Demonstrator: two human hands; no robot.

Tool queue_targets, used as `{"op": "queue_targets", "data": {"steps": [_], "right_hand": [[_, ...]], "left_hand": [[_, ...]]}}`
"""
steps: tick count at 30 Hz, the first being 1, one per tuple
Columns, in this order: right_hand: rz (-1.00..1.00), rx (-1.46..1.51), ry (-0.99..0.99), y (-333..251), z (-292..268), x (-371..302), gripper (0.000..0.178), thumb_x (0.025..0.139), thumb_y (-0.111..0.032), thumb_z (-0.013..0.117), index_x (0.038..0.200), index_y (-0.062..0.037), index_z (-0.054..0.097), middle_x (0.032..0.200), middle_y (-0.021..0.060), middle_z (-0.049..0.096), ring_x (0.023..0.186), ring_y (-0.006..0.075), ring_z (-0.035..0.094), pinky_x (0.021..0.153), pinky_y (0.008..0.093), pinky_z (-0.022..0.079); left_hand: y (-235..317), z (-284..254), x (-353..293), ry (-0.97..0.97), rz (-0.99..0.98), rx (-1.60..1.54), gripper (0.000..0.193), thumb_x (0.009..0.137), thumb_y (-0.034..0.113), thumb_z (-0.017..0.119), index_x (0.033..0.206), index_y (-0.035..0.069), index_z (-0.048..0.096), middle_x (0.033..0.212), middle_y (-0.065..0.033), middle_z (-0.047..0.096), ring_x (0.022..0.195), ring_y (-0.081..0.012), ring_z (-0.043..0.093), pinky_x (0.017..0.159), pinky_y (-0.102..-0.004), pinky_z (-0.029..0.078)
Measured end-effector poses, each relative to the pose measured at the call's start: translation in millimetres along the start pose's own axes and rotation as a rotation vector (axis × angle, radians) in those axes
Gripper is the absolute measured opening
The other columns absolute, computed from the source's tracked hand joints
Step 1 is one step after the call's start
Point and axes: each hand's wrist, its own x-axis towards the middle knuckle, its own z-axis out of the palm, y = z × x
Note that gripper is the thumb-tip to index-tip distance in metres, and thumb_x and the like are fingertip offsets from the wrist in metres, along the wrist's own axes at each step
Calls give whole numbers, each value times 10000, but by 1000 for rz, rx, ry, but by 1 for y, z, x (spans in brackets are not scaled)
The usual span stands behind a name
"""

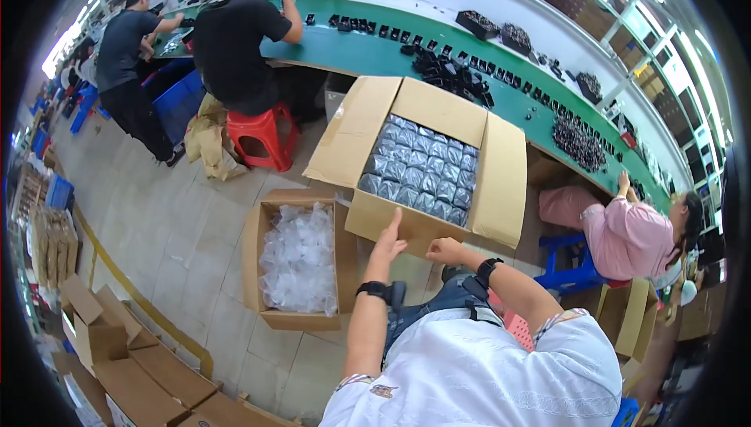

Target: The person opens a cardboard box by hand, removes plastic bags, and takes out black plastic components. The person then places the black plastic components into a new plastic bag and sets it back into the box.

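Note:
An open cardboard box (pixel 407 222) sits in front of me, its flaps spread outward. Rows of dark items in clear plastic bags (pixel 422 165) fill it. My left hand (pixel 389 241) is at the box's near wall, a finger stretched up along it; the hand is open with nothing visible in it. To its right, my right hand (pixel 447 251) is closed, fingers curled, close to the same wall. Whatever it may hold is hidden. Left of my left hand, a second cardboard box (pixel 296 320) on the floor contains crumpled clear plastic bags (pixel 297 259).
Behind the box runs a long green workbench (pixel 356 42) with rows of small black parts (pixel 450 75). Two people in dark shirts (pixel 235 44) work at far left; a person in pink (pixel 630 227) sits at right. A red stool (pixel 262 136) and stacked cartons (pixel 149 380) stand around.

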Motion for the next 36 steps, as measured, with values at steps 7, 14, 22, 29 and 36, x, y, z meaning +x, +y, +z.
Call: {"op": "queue_targets", "data": {"steps": [7,14,22,29,36], "right_hand": [[-219,70,82,-21,-68,-22,322,862,-324,611,986,-36,683,925,177,703,865,322,680,777,412,531],[83,-32,555,93,-149,32,393,804,-286,669,1108,-39,638,1046,202,652,985,370,623,883,450,501],[50,-458,678,162,-234,137,753,674,-207,745,1360,-86,459,1436,226,388,1325,414,375,1056,501,372],[-208,-613,421,193,-264,190,1054,569,-287,782,1498,-131,310,1561,218,180,1404,532,154,1133,574,232],[-337,-505,463,201,-275,207,997,596,-262,740,1494,-147,322,1549,223,202,1396,548,150,1111,626,226]], "left_hand": [[-17,1,74,88,199,-8,605,747,408,793,935,-151,656,868,-146,649,759,-225,606,668,-391,482],[-9,22,58,146,139,162,220,806,258,695,780,63,595,747,-32,557,681,-175,576,602,-339,524],[8,11,38,59,49,41,251,818,247,726,898,24,643,811,-37,606,745,-163,610,709,-326,534],[9,34,24,344,25,59,244,853,214,693,970,10,629,909,-64,656,837,-202,653,750,-360,546],[-8,29,18,499,49,9,251,901,251,587,1001,21,606,916,-86,647,859,-217,650,798,-386,541]]}}
